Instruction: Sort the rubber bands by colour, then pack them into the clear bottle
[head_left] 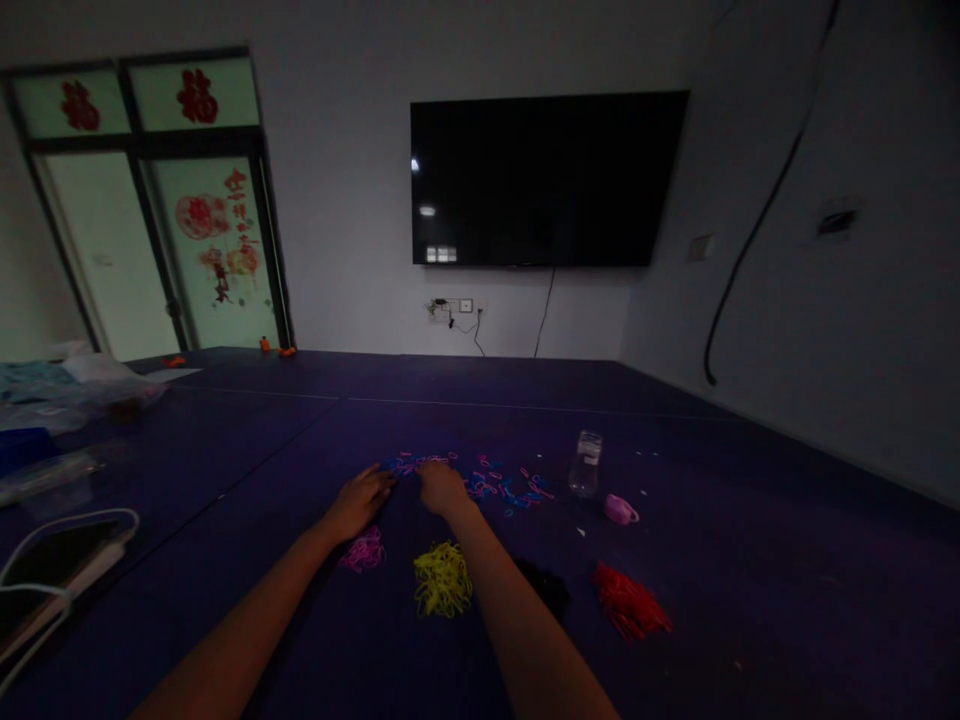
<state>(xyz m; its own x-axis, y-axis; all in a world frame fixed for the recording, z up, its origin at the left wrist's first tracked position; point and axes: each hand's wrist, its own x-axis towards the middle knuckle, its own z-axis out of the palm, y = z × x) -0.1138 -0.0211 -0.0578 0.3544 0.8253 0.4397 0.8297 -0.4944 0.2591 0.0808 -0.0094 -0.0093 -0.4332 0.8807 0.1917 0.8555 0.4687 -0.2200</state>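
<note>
Small pink and blue loops that look like rubber bands (pixel 491 484) lie scattered on the dark purple table (pixel 300 620). At their left edge rests my left hand (pixel 365 495), fingers stretched out flat and tips by the loops. My right hand (pixel 441 487) is over the middle of the scatter, its fingers curled down and closed; what they hold, if anything, is hidden. A pink pile of bands (pixel 364 549) sits just below my left hand. The yellow pile (pixel 443 580) is left of my right forearm, which partly covers a black pile (pixel 546 588). Farther right lies a red pile (pixel 631 601).
A clear bottle (pixel 586 465) stands right of the scatter, near a pink cap with a loop (pixel 619 509). At the left are a phone-like device with a white cable (pixel 67 570), a clear container (pixel 52 485) and plastic bags (pixel 82 385).
</note>
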